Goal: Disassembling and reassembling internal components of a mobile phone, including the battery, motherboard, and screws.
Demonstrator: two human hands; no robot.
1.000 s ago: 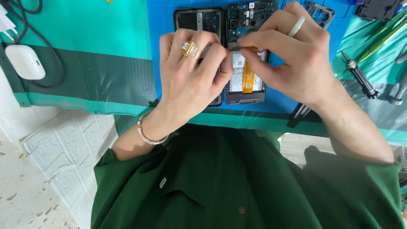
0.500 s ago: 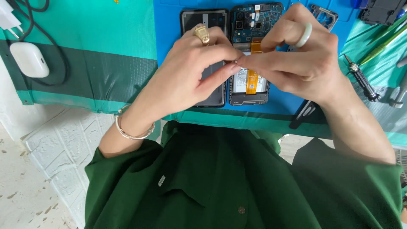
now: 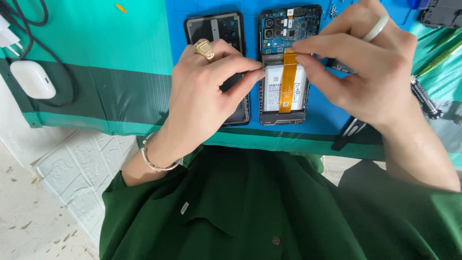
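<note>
Bench covered in teal sheet (image 3: 96, 53) with a blue work mat (image 3: 327, 115) on top; opened black phone body with exposed blue board and white battery (image 3: 284, 67) lies mid-mat, black back cover (image 3: 216, 29) just beside it on its left. Left hand (image 3: 204, 91) pinches closed at the phone's left edge, what it holds too small to tell; right hand (image 3: 365, 67) fingertips press the top of the orange flex ribbon (image 3: 288, 82). Best done by steadying the frame and lifting that ribbon gently, straight off the connector.
</note>
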